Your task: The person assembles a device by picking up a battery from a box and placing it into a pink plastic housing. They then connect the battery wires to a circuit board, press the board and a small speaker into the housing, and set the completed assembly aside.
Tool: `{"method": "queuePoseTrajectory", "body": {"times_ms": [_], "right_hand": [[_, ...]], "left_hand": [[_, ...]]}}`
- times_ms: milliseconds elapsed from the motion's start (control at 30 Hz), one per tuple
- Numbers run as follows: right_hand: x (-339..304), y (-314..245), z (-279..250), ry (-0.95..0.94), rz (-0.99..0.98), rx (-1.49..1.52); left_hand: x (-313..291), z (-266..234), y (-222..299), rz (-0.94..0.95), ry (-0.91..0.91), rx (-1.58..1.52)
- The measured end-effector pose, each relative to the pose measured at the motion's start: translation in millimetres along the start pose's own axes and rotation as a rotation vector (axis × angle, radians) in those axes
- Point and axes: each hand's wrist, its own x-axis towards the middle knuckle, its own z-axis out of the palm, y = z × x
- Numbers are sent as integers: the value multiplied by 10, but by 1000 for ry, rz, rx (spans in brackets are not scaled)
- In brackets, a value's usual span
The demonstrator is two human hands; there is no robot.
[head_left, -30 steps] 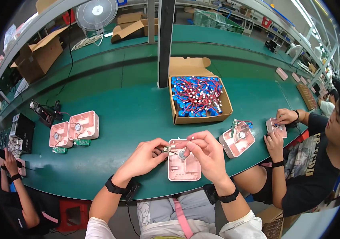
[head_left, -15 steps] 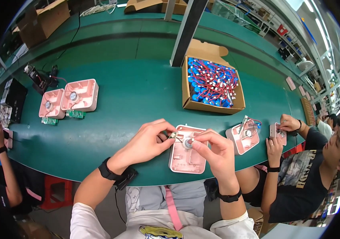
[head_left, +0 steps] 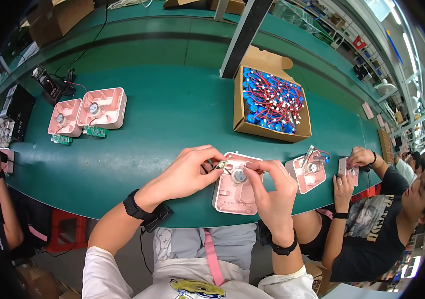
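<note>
Pinching the small circuit board (head_left: 223,165) at the far-left rim of the pink housing (head_left: 232,206) on the worktop (head_left: 97,169), left hand (head_left: 192,170)! Right hand (head_left: 277,192) by the housing's speaker (head_left: 239,176), grip hidden; one hard tug could strain the dark wire (head_left: 228,170)!

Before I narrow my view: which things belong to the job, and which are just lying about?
Job in hand:
small circuit board, pinched in the left hand
round speaker, at the right hand
pink case below the hands
probably the box of blue cylinders

Apparently lying about:
brown carton, upper left
red stool
</note>
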Motion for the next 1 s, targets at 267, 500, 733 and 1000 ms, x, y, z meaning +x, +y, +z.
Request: {"method": "queuePoseTrajectory", "body": {"times_ms": [267, 500, 733, 1000], "right_hand": [[-101, 97, 51, 29, -55, -34], [-82, 58, 219, -129, 122, 46], [-115, 161, 455, -146, 23, -81], [-133, 137, 504, -144, -2, -158]], "left_hand": [[-66, -21, -48, -32, -8, -7], [-63, 19, -50, 23, 39, 4], [-86, 34, -71, 29, 55, 0], [-84, 39, -64, -12, 51, -21]]}}
